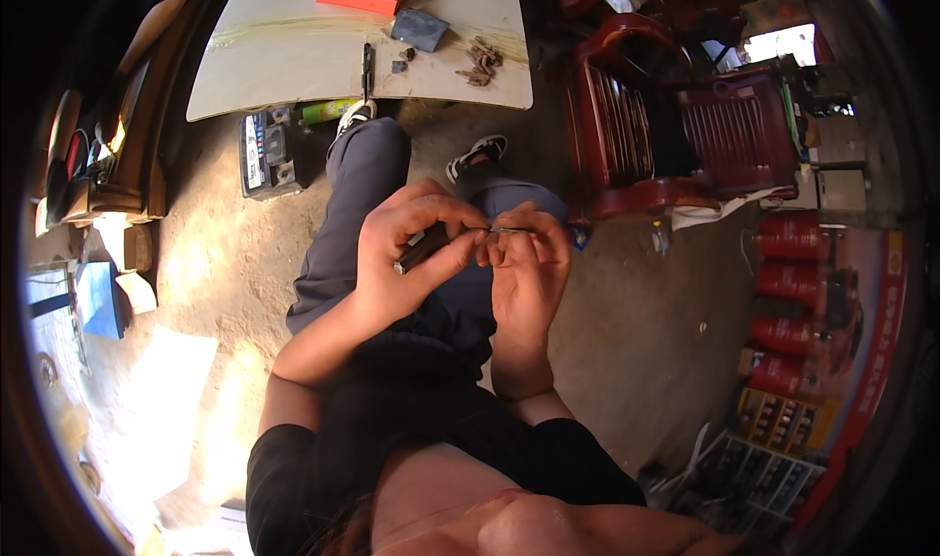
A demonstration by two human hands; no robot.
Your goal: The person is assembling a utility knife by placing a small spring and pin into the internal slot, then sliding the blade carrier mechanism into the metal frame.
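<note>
Above my lap both hands meet with their fingertips close together. My left hand (406, 243) is curled round a short, dark grey stick-like piece (419, 250), whose blunt end shows below the fingers; its kind cannot be made out. My right hand (529, 267) pinches a small thin piece (507, 230) between thumb and fingers, right beside the left fingertips. Whether the two pieces touch is hidden by the fingers.
Ahead is a pale table (284, 47), bearing a red-orange box (357, 6) of dark slender pieces, a dark grey sheet (421, 29), a heap of brown bits (481, 62) and a black pen-like object (367, 69). A battery-like block (269, 155) sits below. Dark red wooden chairs (685, 125) stand right.
</note>
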